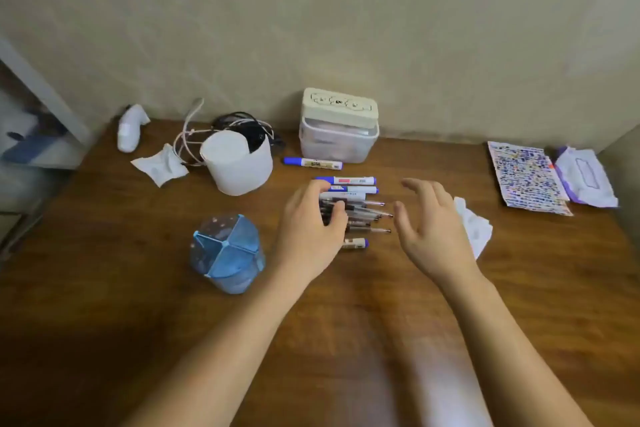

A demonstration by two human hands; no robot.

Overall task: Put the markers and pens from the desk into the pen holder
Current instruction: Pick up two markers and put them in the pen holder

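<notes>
With your left hand (311,229) curled over the row of blue-capped white markers and thin dark pens (356,208) at frame centre, fingers not yet closed, bring the open, empty right hand (429,229) in to bunch them before lifting toward the empty translucent blue divided pen holder (227,253) lower left on the brown wooden tabletop (346,340).

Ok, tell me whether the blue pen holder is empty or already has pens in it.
Empty. The blue pen holder stands upright with bare compartments; the pens lie on the desk.
</notes>
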